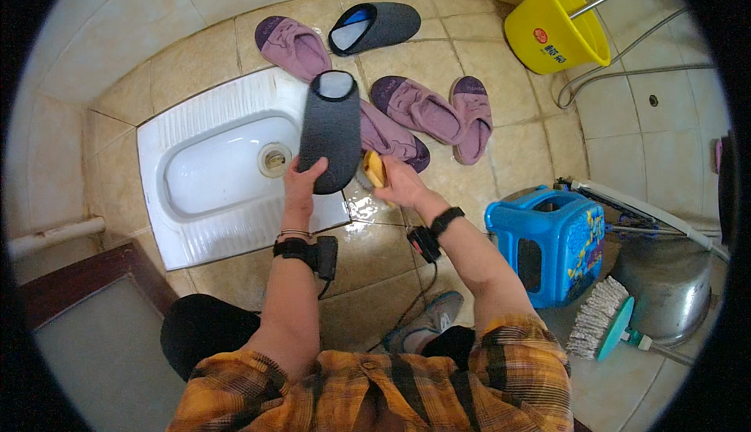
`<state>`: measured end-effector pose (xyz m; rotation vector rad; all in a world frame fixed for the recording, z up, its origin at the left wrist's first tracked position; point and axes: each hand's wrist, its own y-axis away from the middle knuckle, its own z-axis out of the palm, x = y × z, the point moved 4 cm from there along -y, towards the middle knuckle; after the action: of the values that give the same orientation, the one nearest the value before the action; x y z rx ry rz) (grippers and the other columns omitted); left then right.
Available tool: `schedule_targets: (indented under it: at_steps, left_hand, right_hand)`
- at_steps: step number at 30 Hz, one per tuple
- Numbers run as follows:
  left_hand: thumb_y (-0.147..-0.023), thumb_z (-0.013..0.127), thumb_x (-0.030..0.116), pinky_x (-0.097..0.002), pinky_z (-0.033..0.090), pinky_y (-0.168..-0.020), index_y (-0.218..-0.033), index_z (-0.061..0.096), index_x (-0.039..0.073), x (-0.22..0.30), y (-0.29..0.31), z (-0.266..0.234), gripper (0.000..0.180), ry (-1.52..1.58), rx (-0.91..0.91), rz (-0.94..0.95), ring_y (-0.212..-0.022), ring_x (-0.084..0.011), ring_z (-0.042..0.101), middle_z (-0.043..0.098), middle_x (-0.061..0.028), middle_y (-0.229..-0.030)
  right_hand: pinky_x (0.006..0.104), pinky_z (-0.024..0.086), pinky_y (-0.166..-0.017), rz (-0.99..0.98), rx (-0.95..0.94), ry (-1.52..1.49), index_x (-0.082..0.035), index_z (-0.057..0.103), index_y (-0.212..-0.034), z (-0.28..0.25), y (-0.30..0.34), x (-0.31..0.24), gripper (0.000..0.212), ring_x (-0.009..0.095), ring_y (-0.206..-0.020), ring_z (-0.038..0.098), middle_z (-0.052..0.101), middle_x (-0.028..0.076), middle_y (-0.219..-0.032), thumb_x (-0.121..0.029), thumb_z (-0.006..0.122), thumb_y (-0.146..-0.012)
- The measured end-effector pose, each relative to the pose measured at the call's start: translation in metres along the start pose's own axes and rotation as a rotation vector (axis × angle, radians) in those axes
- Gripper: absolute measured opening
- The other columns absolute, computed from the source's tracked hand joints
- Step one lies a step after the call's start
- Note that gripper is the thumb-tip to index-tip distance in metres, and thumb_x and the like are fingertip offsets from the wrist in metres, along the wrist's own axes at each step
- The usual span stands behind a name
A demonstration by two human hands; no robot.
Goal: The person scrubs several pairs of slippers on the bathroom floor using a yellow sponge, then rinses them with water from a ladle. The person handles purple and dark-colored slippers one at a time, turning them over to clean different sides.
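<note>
Over tiled floor [368,264]: grey slipper [330,139] gripped in left hand [300,190], pointing lengthwise away; brush [375,169] clasped in right hand [407,185], just rightward.

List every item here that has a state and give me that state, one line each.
Held grey slipper: toe end gripped by the left hand
Brush: in the right hand, beside that slipper
Other grey slipper: on the floor, unworn
Four pink slippers: lying scattered, unworn
Yellow bucket: a metal rod sticks out
Squat toilet: uncovered
Floor: shiny, wet-looking below the brush
Blue stool: on the floor, untouched
Mop: dampness unclear
</note>
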<state>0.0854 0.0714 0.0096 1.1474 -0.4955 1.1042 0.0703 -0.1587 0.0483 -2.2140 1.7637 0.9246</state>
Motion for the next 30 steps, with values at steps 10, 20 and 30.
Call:
schedule_targets:
  at_steps: [10, 20, 30]
  left_hand:
    - [-0.08, 0.077, 0.012, -0.0361, 0.054, -0.087, -0.122, 0.057, -0.002, -0.015, 0.007, -0.026, 0.049, 0.015, -0.153, -0.188, -0.099, -0.0227, 0.065, 0.065, -0.0103, -0.115]
    - [-0.072, 0.083, 0.014, -0.0324, 0.046, -0.098, -0.131, 0.055, 0.0, -0.028, 0.006, 0.009, 0.067, -0.242, -0.528, -0.211, -0.106, -0.0158, 0.06, 0.063, -0.0057, -0.12]
    - [-0.07, 0.08, 0.014, -0.0407, 0.033, -0.11, -0.137, 0.046, 0.003, -0.028, 0.012, 0.068, 0.076, -0.906, -0.281, 0.327, -0.129, -0.03, 0.043, 0.05, -0.0141, -0.134]
  right_hand:
    - [0.0455, 0.05, -0.088, 0.498, 0.353, -0.11, 0.006, 0.046, -0.116, -0.066, -0.056, 0.094, 0.069, 0.042, -0.104, 0.061, 0.062, 0.028, -0.11, -0.032, 0.077, -0.068]
    - [0.0385, 0.048, -0.093, 0.186, 0.534, -0.285, 0.002, 0.042, -0.137, -0.08, 0.037, 0.078, 0.071, 0.035, -0.109, 0.061, 0.06, 0.024, -0.12, -0.025, 0.072, -0.078]
    - [0.0432, 0.049, -0.089, 0.423, 0.681, -0.283, 0.003, 0.041, -0.137, -0.057, 0.043, 0.087, 0.067, 0.038, -0.103, 0.062, 0.063, 0.024, -0.109, -0.031, 0.067, -0.085]
